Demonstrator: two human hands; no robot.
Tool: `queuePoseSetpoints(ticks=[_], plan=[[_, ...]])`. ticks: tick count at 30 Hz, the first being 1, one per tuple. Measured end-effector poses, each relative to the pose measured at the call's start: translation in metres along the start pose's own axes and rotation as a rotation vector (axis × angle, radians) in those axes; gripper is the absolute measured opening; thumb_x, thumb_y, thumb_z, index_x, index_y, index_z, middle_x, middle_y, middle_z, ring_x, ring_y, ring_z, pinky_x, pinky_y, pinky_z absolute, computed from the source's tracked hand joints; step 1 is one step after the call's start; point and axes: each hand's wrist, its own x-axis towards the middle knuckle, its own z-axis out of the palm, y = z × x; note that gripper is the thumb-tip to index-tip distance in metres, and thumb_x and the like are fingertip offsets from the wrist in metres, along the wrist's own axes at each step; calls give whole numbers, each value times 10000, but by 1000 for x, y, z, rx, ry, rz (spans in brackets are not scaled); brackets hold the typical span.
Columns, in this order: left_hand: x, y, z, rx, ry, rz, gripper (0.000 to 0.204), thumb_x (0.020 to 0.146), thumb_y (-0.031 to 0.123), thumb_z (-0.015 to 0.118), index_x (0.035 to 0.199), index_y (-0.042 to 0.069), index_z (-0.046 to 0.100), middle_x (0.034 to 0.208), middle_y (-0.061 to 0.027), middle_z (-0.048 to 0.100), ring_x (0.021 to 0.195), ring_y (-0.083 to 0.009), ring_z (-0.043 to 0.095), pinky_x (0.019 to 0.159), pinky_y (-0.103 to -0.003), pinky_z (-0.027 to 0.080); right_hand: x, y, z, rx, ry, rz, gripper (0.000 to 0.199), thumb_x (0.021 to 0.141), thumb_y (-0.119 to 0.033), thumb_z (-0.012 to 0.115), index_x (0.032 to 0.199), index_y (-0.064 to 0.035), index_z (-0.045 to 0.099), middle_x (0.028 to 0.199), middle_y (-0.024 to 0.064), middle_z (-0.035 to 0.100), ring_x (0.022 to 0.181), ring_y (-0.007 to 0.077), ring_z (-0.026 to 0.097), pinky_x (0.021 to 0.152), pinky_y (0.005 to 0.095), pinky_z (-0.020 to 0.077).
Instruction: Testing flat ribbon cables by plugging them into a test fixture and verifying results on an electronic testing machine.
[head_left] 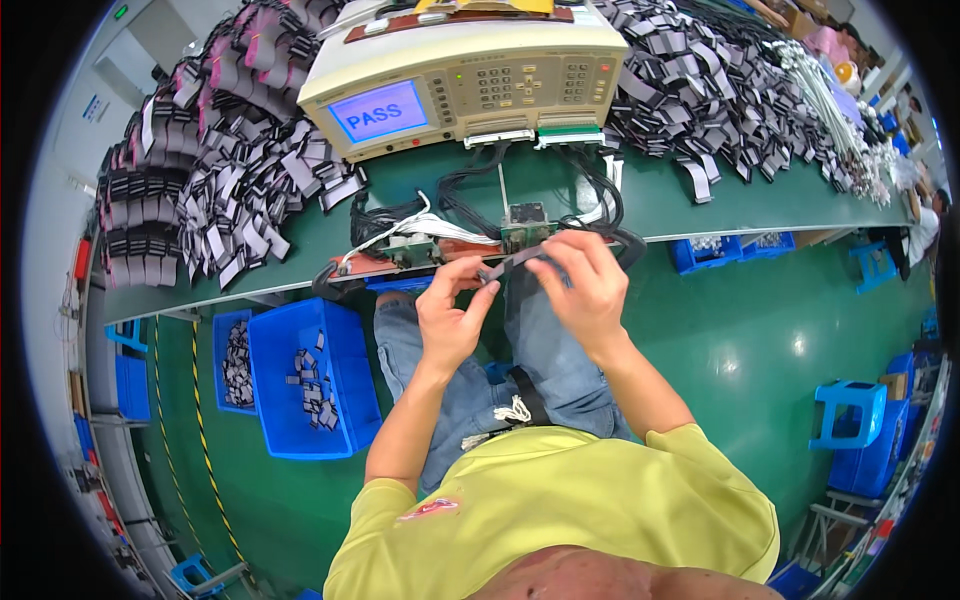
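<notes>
Between my two hands a short grey ribbon cable (516, 260) is stretched just in front of the bench edge. My left hand (452, 308) pinches its dark end between thumb and fingers. At the other end, my right hand (585, 287) has its fingers closed round the cable near a small green test fixture board (524, 234). A second fixture board (410, 252) lies to the left of it. Black wire bundles (478, 195) run from the fixtures up to a beige cable tester (470, 85), whose screen (378, 112) is lit.
Heaps of grey ribbon cables with black connectors cover the green bench (400, 178) at left (245, 190) and right (690, 95). A large blue bin (275, 425) with cables stands on the floor at left. At right is a blue stool (846, 410). People sit far right.
</notes>
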Motion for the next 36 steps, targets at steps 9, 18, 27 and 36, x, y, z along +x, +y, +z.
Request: queuePoseSetpoints(ticks=[9,18,27,36], plan=[[-2,10,-5,128,-61,55,274,844,-42,792,1103,-12,706,1010,-112,756,867,-179,735,784,-289,584,3,-16,-1,68,-431,-74,265,815,-305,844,993,-144,733,892,22,602,673,215,656,539,358,512],[19,8,15,229,-29,-33,182,878,34,798,1028,-10,705,896,-125,772,809,-196,776,709,-308,600,4,-27,14,-100,-191,144,107,888,-188,783,912,-102,723,809,41,598,606,270,643,518,399,482],[23,4,13,267,-45,-8,217,874,31,806,1058,-23,705,923,-136,770,814,-205,776,713,-309,605,4,-24,18,-109,-209,155,98,894,-192,779,910,-106,734,811,31,607,619,268,651,524,410,486],[25,5,18,253,-7,-54,156,872,11,788,1013,-19,728,856,-100,772,749,-135,743,705,-267,581,5,-25,21,-126,-192,190,130,859,-159,816,891,-89,711,812,53,635,630,298,639,550,398,493]])
